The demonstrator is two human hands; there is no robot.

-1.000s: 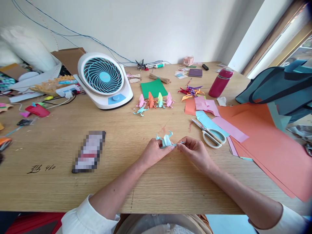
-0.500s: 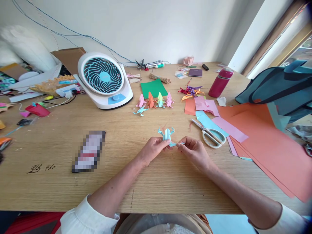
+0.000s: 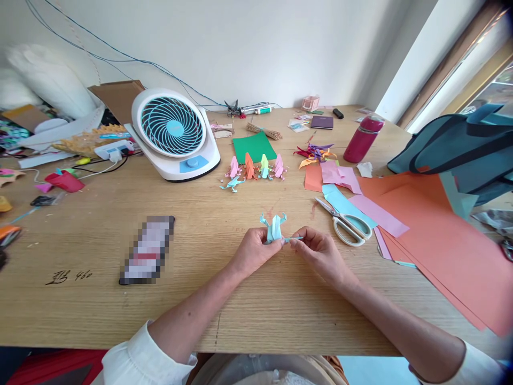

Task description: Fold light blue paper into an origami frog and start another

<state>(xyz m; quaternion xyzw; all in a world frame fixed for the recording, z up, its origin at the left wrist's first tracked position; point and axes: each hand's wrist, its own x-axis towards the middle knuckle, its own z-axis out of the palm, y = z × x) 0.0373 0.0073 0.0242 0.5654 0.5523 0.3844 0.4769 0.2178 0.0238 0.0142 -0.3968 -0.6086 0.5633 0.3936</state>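
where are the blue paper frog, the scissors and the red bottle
blue paper frog (image 3: pixel 274 228): head view, on its folded body
scissors (image 3: pixel 340 218): head view, where the blades meet the handles
red bottle (image 3: pixel 359 145): head view, on its side wall

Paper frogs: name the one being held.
The light blue frog pinched between left hand and right hand; the other frogs sit untouched by the green sheet.

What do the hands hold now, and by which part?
A light blue paper frog: the left hand grips its rear end, the right hand pinches a thin leg sticking out sideways.
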